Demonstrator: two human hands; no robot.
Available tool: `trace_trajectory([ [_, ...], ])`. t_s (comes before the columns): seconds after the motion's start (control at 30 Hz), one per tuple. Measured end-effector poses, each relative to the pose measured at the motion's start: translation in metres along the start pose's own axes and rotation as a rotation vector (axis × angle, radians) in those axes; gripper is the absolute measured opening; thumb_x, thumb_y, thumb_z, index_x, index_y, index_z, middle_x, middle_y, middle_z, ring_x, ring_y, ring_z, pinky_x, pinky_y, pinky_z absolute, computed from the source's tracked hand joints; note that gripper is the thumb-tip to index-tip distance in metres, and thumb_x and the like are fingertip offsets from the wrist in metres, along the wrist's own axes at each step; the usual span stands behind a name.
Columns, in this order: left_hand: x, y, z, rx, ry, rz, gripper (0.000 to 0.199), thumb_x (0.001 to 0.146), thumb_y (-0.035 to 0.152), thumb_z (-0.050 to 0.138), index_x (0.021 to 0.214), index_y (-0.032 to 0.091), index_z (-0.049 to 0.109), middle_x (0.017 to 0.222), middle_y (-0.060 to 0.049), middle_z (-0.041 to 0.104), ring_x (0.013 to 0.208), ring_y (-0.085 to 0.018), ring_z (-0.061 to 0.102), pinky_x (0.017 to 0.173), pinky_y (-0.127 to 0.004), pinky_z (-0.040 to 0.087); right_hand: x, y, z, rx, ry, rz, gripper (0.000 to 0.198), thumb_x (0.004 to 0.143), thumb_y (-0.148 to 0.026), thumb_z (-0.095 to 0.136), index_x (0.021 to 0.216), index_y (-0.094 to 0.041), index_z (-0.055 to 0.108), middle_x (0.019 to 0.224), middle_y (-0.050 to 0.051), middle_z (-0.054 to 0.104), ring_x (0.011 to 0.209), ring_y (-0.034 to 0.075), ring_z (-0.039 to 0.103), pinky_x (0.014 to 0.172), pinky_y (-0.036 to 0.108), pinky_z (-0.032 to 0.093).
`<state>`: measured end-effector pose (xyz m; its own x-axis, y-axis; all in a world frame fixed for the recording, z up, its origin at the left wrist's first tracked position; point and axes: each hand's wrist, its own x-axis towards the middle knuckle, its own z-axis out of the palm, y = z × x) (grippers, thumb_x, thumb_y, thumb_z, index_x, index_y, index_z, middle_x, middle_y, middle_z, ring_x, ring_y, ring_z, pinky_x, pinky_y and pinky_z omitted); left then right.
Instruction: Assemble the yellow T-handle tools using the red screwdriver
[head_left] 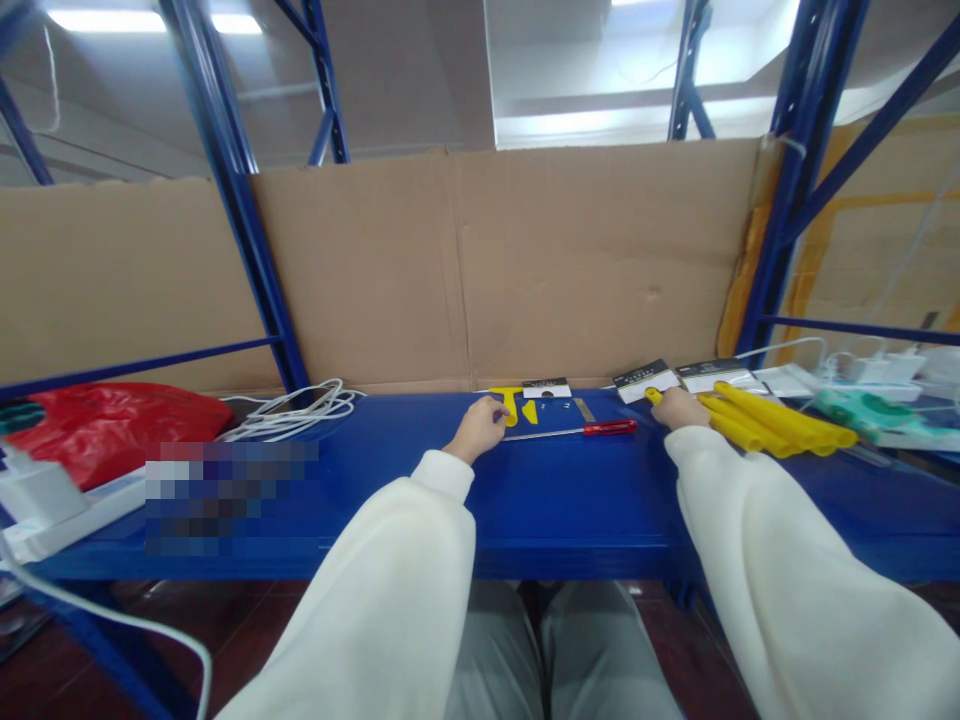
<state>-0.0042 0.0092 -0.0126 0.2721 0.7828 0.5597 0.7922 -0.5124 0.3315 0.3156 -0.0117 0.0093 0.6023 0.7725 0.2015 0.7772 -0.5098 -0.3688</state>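
My left hand [480, 428] is over the blue tabletop with its fingers curled together; what they hold, if anything, is too small to make out. Close to its fingertips lies a flat yellow T-shaped piece [511, 404], with a small yellow plastic piece [529, 411] beside it. A screwdriver [609, 427] with a red handle lies sideways, its shaft reaching toward my left hand. A thin metal blade [584, 410] and small screws [556, 405] lie behind it. On the right, my right hand [679, 408] is closed around a yellow handle [653, 396], whose end shows past the fingers.
Several yellow tubular handles [780, 425] lie right of my right hand. Black-and-white packaging cards [645, 380] sit along the cardboard wall [600, 260]. At left are a coiled white cable [322, 405], a red bag [120, 425] and a power strip [90, 515]. Blue posts [259, 250] frame the bench.
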Motion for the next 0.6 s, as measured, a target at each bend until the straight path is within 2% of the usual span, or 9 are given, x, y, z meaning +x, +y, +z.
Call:
trace_trajectory([
  [0.13,0.002,0.001,0.000,-0.090,0.052,-0.061,0.021,0.078,0.006,0.060,0.093,0.013,0.074,0.101,-0.010,0.074,0.093,-0.019,0.068,0.090,-0.030,0.053,-0.007,-0.011,-0.009,0.050,0.057,-0.086,0.042,0.084,-0.017,0.055,0.123,-0.009,0.065,0.122,0.026,0.066,0.114,0.033,0.064,0.089,0.039,0.052],
  [0.23,0.004,0.002,0.003,-0.249,0.139,-0.146,0.030,0.079,0.009,0.063,0.108,0.013,0.069,0.106,-0.012,0.073,0.092,-0.021,0.069,0.089,-0.034,0.054,-0.017,-0.031,-0.016,0.118,0.108,-0.191,0.043,0.080,-0.017,0.058,0.122,-0.011,0.066,0.116,0.023,0.070,0.110,0.033,0.066,0.086,0.037,0.051],
  [0.37,0.009,0.001,0.007,-0.513,0.278,-0.226,0.043,0.082,0.019,0.067,0.123,0.014,0.060,0.126,-0.018,0.066,0.111,-0.026,0.066,0.099,-0.039,0.049,-0.039,-0.072,-0.021,0.276,0.121,-0.416,0.048,0.077,-0.014,0.062,0.125,-0.018,0.066,0.115,0.016,0.072,0.107,0.031,0.068,0.085,0.035,0.051],
  [0.47,0.012,0.000,0.006,-0.669,0.364,-0.274,0.038,0.086,0.027,0.065,0.121,0.013,0.060,0.130,-0.020,0.063,0.120,-0.027,0.061,0.104,-0.039,0.044,-0.055,-0.105,-0.015,0.431,0.047,-0.623,0.037,0.075,-0.012,0.063,0.110,-0.017,0.072,0.105,0.010,0.076,0.098,0.027,0.070,0.081,0.031,0.052],
  [0.53,0.013,0.000,0.003,-0.737,0.403,-0.278,0.031,0.087,0.031,0.063,0.112,0.013,0.063,0.122,-0.018,0.067,0.115,-0.026,0.063,0.100,-0.038,0.046,-0.064,-0.123,-0.004,0.562,-0.070,-0.773,0.030,0.073,-0.012,0.066,0.101,-0.017,0.075,0.094,0.005,0.077,0.086,0.023,0.071,0.075,0.027,0.052],
  [0.6,0.014,-0.001,0.000,-0.767,0.430,-0.267,0.023,0.088,0.032,0.061,0.099,0.013,0.066,0.107,-0.014,0.072,0.102,-0.025,0.066,0.091,-0.035,0.049,-0.072,-0.134,0.011,0.640,-0.159,-0.832,0.026,0.072,-0.013,0.067,0.096,-0.017,0.076,0.084,0.003,0.077,0.075,0.020,0.071,0.071,0.026,0.052],
])
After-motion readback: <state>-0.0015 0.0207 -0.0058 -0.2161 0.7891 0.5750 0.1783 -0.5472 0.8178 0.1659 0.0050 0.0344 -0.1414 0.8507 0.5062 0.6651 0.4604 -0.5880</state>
